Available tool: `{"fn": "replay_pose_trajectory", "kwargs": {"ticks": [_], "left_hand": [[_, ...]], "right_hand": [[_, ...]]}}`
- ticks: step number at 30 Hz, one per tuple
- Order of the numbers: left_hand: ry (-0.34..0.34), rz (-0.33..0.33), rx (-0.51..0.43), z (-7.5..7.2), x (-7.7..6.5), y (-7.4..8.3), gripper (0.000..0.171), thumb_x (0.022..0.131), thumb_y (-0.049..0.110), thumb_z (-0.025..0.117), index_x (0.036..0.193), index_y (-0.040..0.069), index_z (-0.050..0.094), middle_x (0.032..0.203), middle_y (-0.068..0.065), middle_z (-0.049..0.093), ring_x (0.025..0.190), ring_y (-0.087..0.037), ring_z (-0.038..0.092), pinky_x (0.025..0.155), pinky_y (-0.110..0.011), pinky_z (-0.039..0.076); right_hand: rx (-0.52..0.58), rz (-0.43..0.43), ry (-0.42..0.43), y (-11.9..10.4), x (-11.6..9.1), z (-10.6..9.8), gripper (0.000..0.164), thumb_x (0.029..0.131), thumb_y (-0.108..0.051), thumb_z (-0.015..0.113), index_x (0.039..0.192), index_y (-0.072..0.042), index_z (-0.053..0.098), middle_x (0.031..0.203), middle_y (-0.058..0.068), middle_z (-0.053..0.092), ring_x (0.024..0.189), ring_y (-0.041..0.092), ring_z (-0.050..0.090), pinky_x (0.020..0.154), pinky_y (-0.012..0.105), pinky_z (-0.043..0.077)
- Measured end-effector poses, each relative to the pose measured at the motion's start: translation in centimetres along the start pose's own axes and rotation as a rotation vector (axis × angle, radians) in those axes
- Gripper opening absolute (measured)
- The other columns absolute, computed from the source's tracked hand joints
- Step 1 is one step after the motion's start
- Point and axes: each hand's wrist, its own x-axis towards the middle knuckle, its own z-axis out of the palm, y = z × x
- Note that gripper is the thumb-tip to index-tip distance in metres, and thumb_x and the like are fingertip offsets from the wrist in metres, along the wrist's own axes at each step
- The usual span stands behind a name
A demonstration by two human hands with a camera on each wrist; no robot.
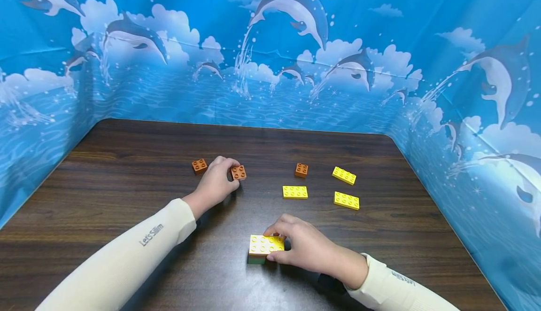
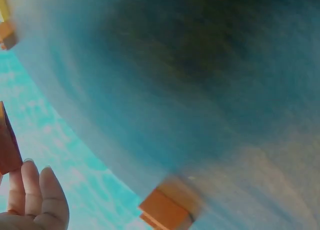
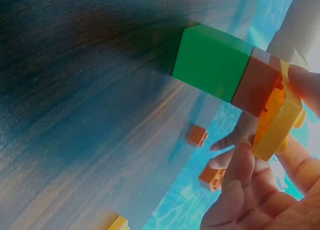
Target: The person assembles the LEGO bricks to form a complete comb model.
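My left hand (image 1: 216,180) pinches an orange-brown square brick (image 1: 238,173) between thumb and fingers; its studs face up. Part of that brick shows by the fingertips at the left edge of the left wrist view. My right hand (image 1: 310,246) grips the right end of a yellow brick (image 1: 258,244), thumb on the near side and fingers on the far side. In the right wrist view, the yellow brick tops a brown brick (image 3: 256,83), which sits on a taller green block (image 3: 212,62). The yellow brick's underside partly overhangs the stack.
Left of my left hand lies another orange-brown brick (image 1: 199,166). Right of centre are a third orange-brown brick (image 1: 301,170) and three flat yellow bricks, one (image 1: 295,192) nearer the middle. A blue dolphin-print curtain (image 1: 262,95) borders the dark wooden table (image 1: 127,170).
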Motion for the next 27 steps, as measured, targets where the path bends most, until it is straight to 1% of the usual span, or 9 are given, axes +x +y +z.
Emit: {"fn": "replay_pose_trajectory", "kwargs": {"ticks": [3, 6, 9, 15, 21, 27], "left_hand": [[0.008, 0.02, -0.01, -0.3, -0.6, 0.5, 0.043, 0.087, 0.006, 0.067, 0.128, 0.005, 0.055, 0.122, -0.014, 0.048, 0.094, -0.027, 0.049, 0.073, -0.038, 0.044], [0.012, 0.031, -0.017, -0.5, -1.1, 1.0, 0.043, 0.086, 0.006, 0.068, 0.127, 0.006, 0.056, 0.121, -0.013, 0.049, 0.096, -0.028, 0.05, 0.075, -0.039, 0.045], [0.012, 0.044, -0.003, -0.6, -1.8, 1.6, 0.043, 0.085, 0.006, 0.069, 0.127, 0.006, 0.056, 0.12, -0.013, 0.049, 0.097, -0.028, 0.051, 0.077, -0.04, 0.047], [0.018, 0.092, 0.016, -0.6, -3.4, 2.5, 0.043, 0.084, 0.005, 0.07, 0.125, 0.007, 0.058, 0.115, -0.011, 0.05, 0.097, -0.029, 0.052, 0.075, -0.038, 0.046], [0.024, 0.139, 0.021, -0.7, -4.8, 3.4, 0.044, 0.081, 0.004, 0.071, 0.123, 0.007, 0.06, 0.111, -0.009, 0.052, 0.098, -0.025, 0.053, 0.077, -0.038, 0.047], [0.02, 0.176, 0.012, -0.9, -6.3, 4.4, 0.042, 0.081, 0.003, 0.071, 0.121, 0.008, 0.061, 0.11, -0.006, 0.052, 0.098, -0.022, 0.052, 0.078, -0.039, 0.048]], "right_hand": [[-0.002, -0.002, 0.0, 0.0, 0.0, 0.0, 0.034, 0.082, -0.028, 0.078, 0.113, -0.018, 0.068, 0.104, -0.01, 0.059, 0.086, 0.004, 0.05, 0.076, 0.023, 0.045], [-0.008, -0.007, 0.0, 0.0, 0.0, 0.1, 0.034, 0.082, -0.028, 0.077, 0.113, -0.018, 0.068, 0.104, -0.009, 0.059, 0.086, 0.004, 0.05, 0.076, 0.023, 0.045], [-0.011, -0.01, 0.001, 0.1, 0.0, 0.1, 0.034, 0.082, -0.028, 0.077, 0.114, -0.018, 0.068, 0.104, -0.009, 0.059, 0.086, 0.005, 0.051, 0.075, 0.023, 0.044], [-0.02, -0.019, 0.007, 0.1, 0.0, 0.1, 0.034, 0.082, -0.027, 0.077, 0.113, -0.018, 0.068, 0.103, -0.009, 0.059, 0.086, 0.005, 0.05, 0.075, 0.023, 0.044], [-0.021, -0.018, 0.007, 0.0, 0.1, 0.0, 0.033, 0.082, -0.027, 0.077, 0.113, -0.017, 0.068, 0.103, -0.008, 0.059, 0.085, 0.004, 0.05, 0.073, 0.022, 0.043], [-0.03, -0.024, 0.011, 0.0, 0.1, 0.0, 0.033, 0.081, -0.026, 0.078, 0.112, -0.017, 0.069, 0.103, -0.008, 0.06, 0.085, 0.004, 0.05, 0.074, 0.022, 0.044]]}}
